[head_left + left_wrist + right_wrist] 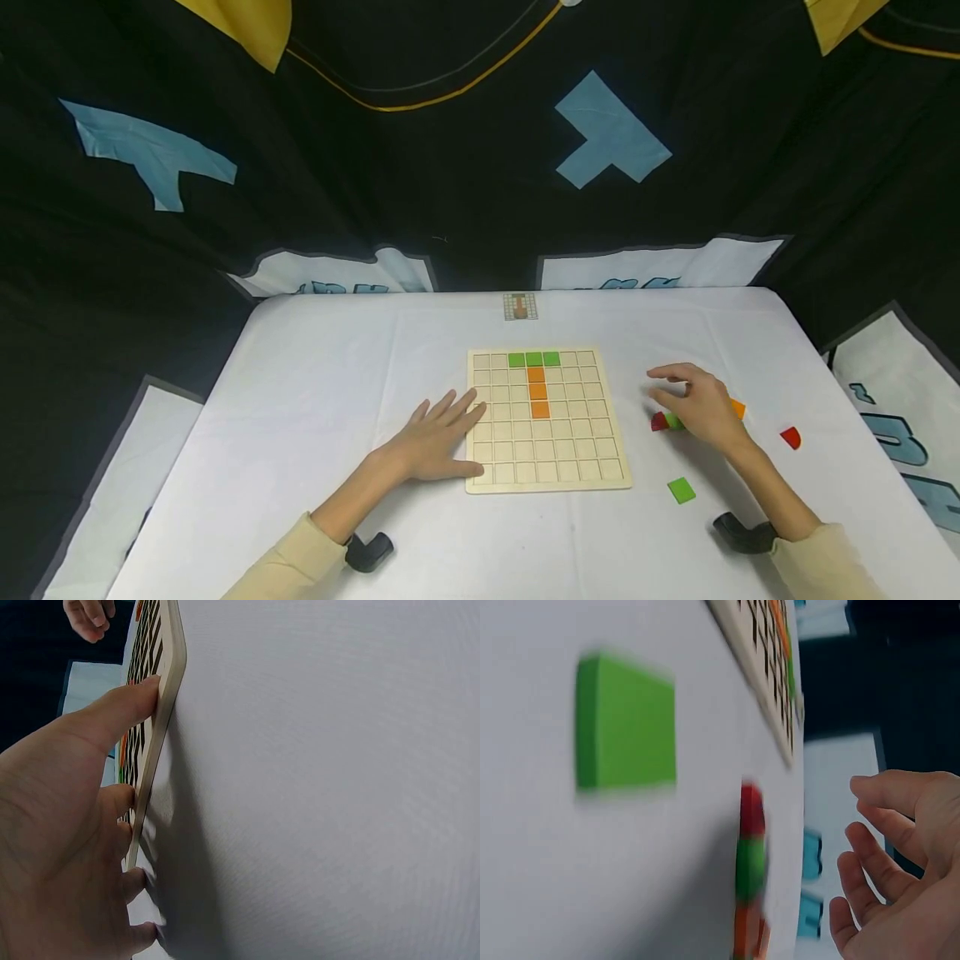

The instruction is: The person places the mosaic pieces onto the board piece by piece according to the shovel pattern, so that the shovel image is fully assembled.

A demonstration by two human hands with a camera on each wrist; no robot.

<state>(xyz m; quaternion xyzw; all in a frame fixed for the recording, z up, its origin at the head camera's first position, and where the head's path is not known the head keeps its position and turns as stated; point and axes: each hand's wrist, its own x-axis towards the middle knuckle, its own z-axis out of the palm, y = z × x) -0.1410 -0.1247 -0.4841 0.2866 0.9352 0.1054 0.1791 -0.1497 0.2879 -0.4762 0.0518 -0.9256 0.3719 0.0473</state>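
A square wooden grid board (555, 467) lies on the white table. Three green tiles (533, 359) form a row at its top, and a column of three orange tiles (537, 392) runs down below the middle one. My left hand (438, 442) rests spread on the board's left edge, its thumb (131, 705) touching the rim. Right of the board, my right hand (701, 408) hovers above loose pieces with fingers loosely bent and nothing between them. Under it are a red piece (751, 810), a green piece (750, 866) and orange pieces (738, 408), partly hidden.
A loose green square tile (681, 490) lies nearer me, and a red rounded piece (791, 437) sits farther right. Behind the board is a small card (521, 307) with a printed grid pattern. A dark curtain (420, 183) hangs beyond the table.
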